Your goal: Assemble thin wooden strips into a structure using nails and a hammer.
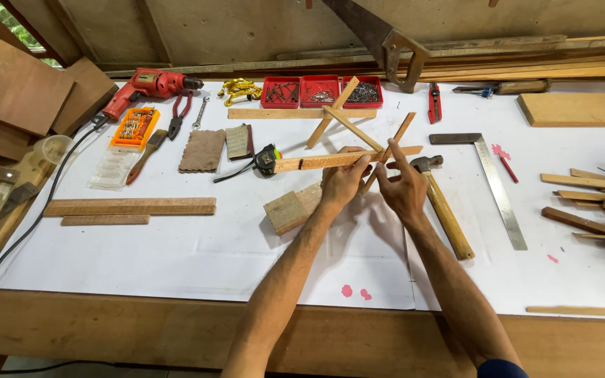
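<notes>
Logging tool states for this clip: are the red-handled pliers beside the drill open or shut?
Open. The red-handled pliers lie flat on the white table cover, handles spread apart, next to the red drill.

Three red trays (320, 91) at twelve o'clock — one hammer (442, 203), one drill (150, 87), one square (493, 178), two hands (344, 183).

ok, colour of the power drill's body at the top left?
Red, with a dark chuck: the power drill lies on the white-covered bench. The head view shows it best.
</notes>
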